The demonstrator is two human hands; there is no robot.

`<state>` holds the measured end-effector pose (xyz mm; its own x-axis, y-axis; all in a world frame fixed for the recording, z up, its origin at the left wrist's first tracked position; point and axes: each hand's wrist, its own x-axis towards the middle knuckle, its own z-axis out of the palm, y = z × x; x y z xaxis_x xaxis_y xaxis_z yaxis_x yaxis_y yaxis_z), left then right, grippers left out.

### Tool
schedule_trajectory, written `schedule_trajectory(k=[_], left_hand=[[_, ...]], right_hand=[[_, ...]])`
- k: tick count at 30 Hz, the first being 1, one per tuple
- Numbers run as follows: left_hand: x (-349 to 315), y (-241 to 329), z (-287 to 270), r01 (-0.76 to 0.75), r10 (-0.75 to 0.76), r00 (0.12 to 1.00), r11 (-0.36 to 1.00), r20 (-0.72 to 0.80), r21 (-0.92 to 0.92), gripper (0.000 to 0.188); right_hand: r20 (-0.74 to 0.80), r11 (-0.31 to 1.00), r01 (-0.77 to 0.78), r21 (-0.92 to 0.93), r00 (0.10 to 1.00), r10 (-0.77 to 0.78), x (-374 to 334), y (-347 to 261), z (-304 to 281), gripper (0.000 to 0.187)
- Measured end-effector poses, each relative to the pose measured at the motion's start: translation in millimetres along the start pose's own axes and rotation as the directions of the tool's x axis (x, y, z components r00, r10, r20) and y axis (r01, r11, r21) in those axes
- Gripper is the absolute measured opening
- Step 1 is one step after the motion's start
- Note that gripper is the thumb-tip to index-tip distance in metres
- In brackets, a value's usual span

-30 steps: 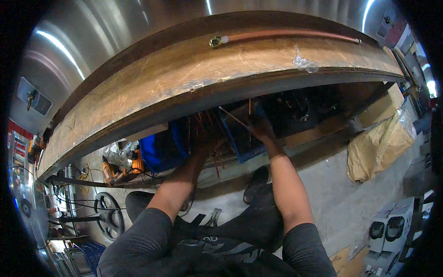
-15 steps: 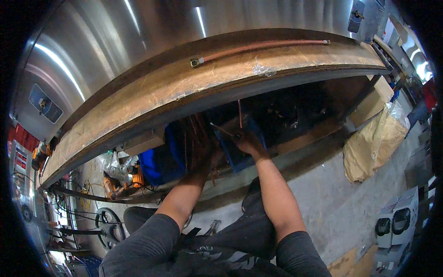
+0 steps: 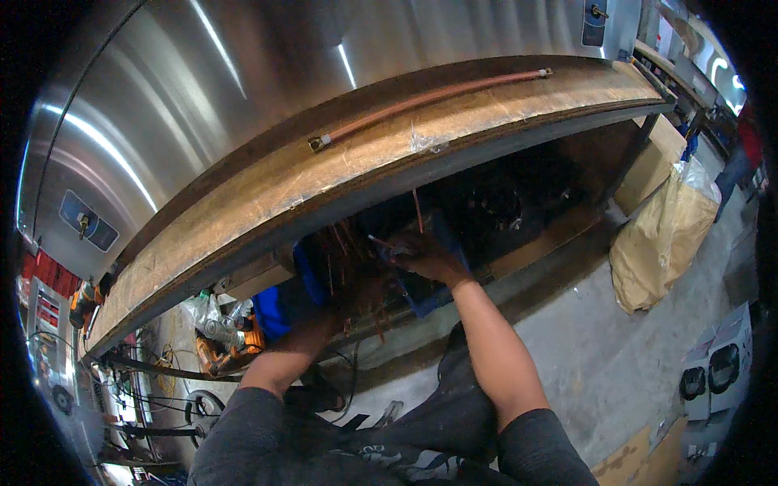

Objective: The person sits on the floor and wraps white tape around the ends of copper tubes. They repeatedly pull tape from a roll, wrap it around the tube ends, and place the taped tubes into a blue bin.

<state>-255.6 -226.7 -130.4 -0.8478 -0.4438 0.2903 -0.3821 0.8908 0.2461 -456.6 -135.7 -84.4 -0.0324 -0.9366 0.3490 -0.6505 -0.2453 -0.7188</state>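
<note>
Under the bench, my right hand is closed around a thin copper tube, whose pale end sticks out to the left. Another thin copper tube stands upright just beyond that hand. Below both is a blue bin. My left hand is deep in shadow to the left, among several thin copper pieces; its fingers cannot be made out. A bright blue bin stands left of it.
On the wooden bench top lies a copper pipe with brass end fittings. Its front edge overhangs my hands. Orange power tools and clear plastic lie at the left. A brown paper sack stands at the right.
The view has shifted and tilted a little. My left forearm has swung out to the left, and its hand has moved lower. My right hand still holds the thin tube.
</note>
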Motion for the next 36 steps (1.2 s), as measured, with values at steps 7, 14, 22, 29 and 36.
schedule_trajectory(k=[7,14,22,29,36], left_hand=[[-83,75,-131,0.117,-0.404,0.884,0.679,-0.236,-0.725,0.034],[-158,140,-186,0.067,-0.331,0.942,0.354,-0.058,-0.933,0.036],[-197,139,-212,0.239,-0.488,0.869,0.561,-0.084,-0.792,0.039],[-215,142,-204,0.298,-0.616,0.787,0.389,-0.006,-0.872,0.056],[-202,133,-225,0.21,-0.457,0.886,0.546,-0.078,-0.811,0.064]], right_hand=[[0.13,0.647,-0.134,0.75,0.99,0.054,-39,-110,-39,0.058],[0.373,0.635,-0.13,0.761,0.889,-0.265,-64,-210,-23,0.082],[0.375,0.685,-0.078,0.724,0.878,-0.297,-51,-236,30,0.096],[0.294,0.674,-0.09,0.734,0.936,-0.195,-58,-238,58,0.082],[0.224,0.953,0.195,0.233,0.943,-0.248,-63,-248,43,0.098]])
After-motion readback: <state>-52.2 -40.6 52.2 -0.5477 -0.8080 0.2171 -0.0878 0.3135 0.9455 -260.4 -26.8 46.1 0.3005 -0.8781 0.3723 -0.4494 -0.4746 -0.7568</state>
